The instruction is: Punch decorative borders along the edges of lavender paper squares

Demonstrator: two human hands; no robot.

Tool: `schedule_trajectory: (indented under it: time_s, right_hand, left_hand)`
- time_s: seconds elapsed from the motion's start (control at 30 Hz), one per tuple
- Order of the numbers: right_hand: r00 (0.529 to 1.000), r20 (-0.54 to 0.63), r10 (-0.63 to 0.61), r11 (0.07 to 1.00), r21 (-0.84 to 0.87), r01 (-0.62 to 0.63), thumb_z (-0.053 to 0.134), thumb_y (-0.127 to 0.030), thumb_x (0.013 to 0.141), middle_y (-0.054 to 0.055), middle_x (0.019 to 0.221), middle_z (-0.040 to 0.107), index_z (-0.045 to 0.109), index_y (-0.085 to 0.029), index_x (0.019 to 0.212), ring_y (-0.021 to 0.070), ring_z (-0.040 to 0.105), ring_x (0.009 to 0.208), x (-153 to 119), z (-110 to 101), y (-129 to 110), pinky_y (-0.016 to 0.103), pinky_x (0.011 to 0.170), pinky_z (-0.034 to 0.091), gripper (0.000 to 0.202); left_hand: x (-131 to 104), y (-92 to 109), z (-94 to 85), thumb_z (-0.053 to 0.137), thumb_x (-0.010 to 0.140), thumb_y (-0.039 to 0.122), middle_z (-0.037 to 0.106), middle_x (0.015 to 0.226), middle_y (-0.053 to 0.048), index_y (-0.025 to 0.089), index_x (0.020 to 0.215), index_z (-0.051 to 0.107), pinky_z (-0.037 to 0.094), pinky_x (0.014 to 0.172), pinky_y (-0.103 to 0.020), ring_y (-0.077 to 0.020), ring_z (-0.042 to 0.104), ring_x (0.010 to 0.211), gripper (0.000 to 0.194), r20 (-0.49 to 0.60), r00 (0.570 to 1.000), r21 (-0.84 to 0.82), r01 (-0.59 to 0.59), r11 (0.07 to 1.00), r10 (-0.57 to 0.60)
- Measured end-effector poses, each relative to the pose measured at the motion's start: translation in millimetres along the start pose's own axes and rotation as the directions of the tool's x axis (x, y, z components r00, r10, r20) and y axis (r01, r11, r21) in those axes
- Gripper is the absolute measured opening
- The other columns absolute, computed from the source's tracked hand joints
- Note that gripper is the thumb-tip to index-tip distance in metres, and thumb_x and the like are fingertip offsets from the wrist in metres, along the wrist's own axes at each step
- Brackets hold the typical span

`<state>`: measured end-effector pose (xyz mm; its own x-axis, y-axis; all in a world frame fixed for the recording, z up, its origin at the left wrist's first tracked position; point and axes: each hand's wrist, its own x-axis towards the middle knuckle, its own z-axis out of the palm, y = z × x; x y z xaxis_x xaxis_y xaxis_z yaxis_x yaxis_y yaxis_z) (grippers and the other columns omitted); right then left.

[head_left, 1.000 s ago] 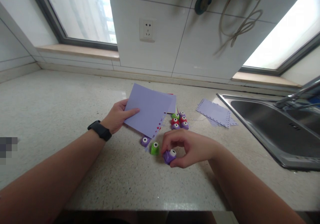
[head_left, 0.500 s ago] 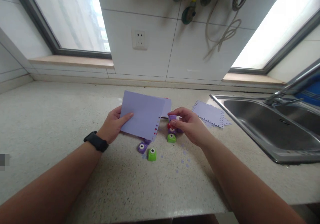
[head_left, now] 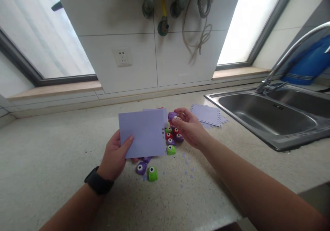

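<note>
A sheet of lilac paper [head_left: 143,131] is held up by my left hand [head_left: 116,151], thumb on its face and fingers behind. Punched holes run along its right edge. My right hand [head_left: 189,126] pinches a small purple craft punch [head_left: 172,115] just right of that edge, apart from the paper. Beneath and beside the sheet stand several more craft punches: a green one [head_left: 171,150], a red one [head_left: 168,135] and a purple one [head_left: 179,137]. Nearer to me lie another purple punch [head_left: 141,168] and a green punch [head_left: 152,173]. The sheet hides part of the group.
Lilac sheets with punched edges [head_left: 206,114] lie in a pile beside the steel sink [head_left: 257,117]. Small paper cut-outs [head_left: 186,162] are scattered on the speckled counter [head_left: 64,148]. A tiled wall with a socket [head_left: 122,57] and pipe valves rises behind.
The lilac sheet has moved slightly left and turned straighter. My right hand has lifted the purple punch a little away from the other punches. The head view has swung to the right.
</note>
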<state>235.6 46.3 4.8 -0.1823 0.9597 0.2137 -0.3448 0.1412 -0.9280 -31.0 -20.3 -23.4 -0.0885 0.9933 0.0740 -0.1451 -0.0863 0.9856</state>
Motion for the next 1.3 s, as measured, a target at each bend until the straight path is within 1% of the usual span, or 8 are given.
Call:
schedule_trajectory:
  time_s: [0.1, 0.2, 0.3, 0.47, 0.57, 0.67, 0.93, 1.3]
  right_hand:
    - [0.999, 0.028, -0.037, 0.997, -0.063, 0.038, 0.089, -0.031, 0.073, -0.001, 0.097, 0.066, 0.059, -0.027, 0.116, 0.0138, 0.064, 0.081, 1.2, -1.8, 1.1, 0.033, 0.078, 0.057, 0.052]
    - [0.993, 0.068, -0.091, 0.988, -0.119, 0.099, 0.088, -0.029, 0.073, -0.001, 0.093, 0.065, 0.06, -0.026, 0.114, 0.0132, 0.061, 0.075, 1.2, -2.0, 1.1, 0.032, 0.072, 0.056, 0.049]
    - [0.975, 0.115, -0.192, 0.967, -0.15, 0.208, 0.086, -0.025, 0.075, 0.001, 0.101, 0.067, 0.059, -0.025, 0.111, 0.0139, 0.064, 0.081, -0.2, -0.5, -0.7, 0.034, 0.078, 0.058, 0.045]
    - [0.895, 0.18, -0.409, 0.867, -0.229, 0.442, 0.085, -0.023, 0.077, 0.006, 0.114, 0.066, 0.059, -0.026, 0.11, 0.0193, 0.066, 0.104, -5.1, 2.8, -4.9, 0.039, 0.093, 0.059, 0.042]
    - [0.852, 0.195, -0.486, 0.804, -0.283, 0.523, 0.085, -0.026, 0.079, 0.006, 0.114, 0.065, 0.059, -0.027, 0.11, 0.0208, 0.066, 0.106, -9.0, 4.1, -7.2, 0.04, 0.092, 0.06, 0.041]
    - [0.806, 0.213, -0.552, 0.748, -0.301, 0.591, 0.086, -0.026, 0.081, 0.006, 0.112, 0.065, 0.06, -0.027, 0.11, 0.0222, 0.065, 0.11, -12.6, 4.7, -10.1, 0.042, 0.097, 0.059, 0.039]
    - [0.732, 0.316, -0.603, 0.673, -0.292, 0.68, 0.084, -0.019, 0.082, 0.006, 0.111, 0.065, 0.063, -0.028, 0.113, 0.0225, 0.065, 0.109, -18.4, 4.9, -17.9, 0.041, 0.092, 0.061, 0.039]
    - [0.717, 0.363, -0.595, 0.651, -0.305, 0.695, 0.083, -0.016, 0.082, 0.007, 0.113, 0.066, 0.064, -0.029, 0.116, 0.0228, 0.065, 0.107, -19.8, 5.0, -19.6, 0.041, 0.089, 0.062, 0.042]
  left_hand:
    - [-2.4, 0.5, 2.6, 0.083, 0.083, 0.041, 0.077, 0.109, -0.004, 0.026, 0.121, 0.064, 0.056, 0.036, -0.027, -0.0145, 0.066, 0.049, 0.045, -0.012, 1.0, -0.024, 0.022, 0.999, -0.022]
    - [-3.4, 0.0, 2.5, 0.087, 0.079, 0.038, 0.077, 0.113, -0.006, 0.023, 0.118, 0.065, 0.063, 0.046, -0.029, -0.0164, 0.071, 0.057, 0.047, -0.015, 1.0, -0.062, 0.024, 0.998, -0.025]
    - [-2.9, -0.6, 1.8, 0.09, 0.077, 0.035, 0.078, 0.111, -0.007, 0.02, 0.114, 0.067, 0.068, 0.058, -0.037, -0.0219, 0.076, 0.069, 0.046, -0.026, 0.999, -0.092, 0.025, 0.995, -0.027]
    - [-0.7, -0.2, 0.9, 0.089, 0.077, 0.033, 0.078, 0.103, -0.005, 0.018, 0.102, 0.07, 0.069, 0.059, -0.042, -0.0235, 0.076, 0.069, 0.034, -0.067, 0.998, -0.078, -0.007, 0.997, 0.002]
    - [-0.3, 0.0, -1.1, 0.085, 0.081, 0.035, 0.078, 0.113, -0.007, 0.021, 0.098, 0.07, 0.069, 0.058, -0.046, -0.0267, 0.078, 0.075, 0.026, -0.023, 1.0, -0.083, -0.023, 0.996, 0.021]
    - [-0.1, -0.8, -3.7, 0.084, 0.083, 0.032, 0.077, 0.12, -0.006, 0.024, 0.097, 0.07, 0.069, 0.057, -0.043, -0.0261, 0.079, 0.077, 0.021, -0.002, 0.999, -0.117, -0.034, 0.993, 0.034]
    - [1.4, -0.7, -3.9, 0.083, 0.085, 0.032, 0.078, 0.118, -0.004, 0.025, 0.096, 0.071, 0.069, 0.055, -0.044, -0.0252, 0.078, 0.071, 0.017, -0.003, 0.999, -0.105, -0.036, 0.994, 0.036]
    - [1.8, -0.6, -4.3, 0.083, 0.085, 0.033, 0.079, 0.118, -0.005, 0.024, 0.095, 0.071, 0.069, 0.055, -0.043, -0.0302, 0.079, 0.086, 0.019, -0.015, 0.998, -0.099, -0.056, 0.994, 0.055]
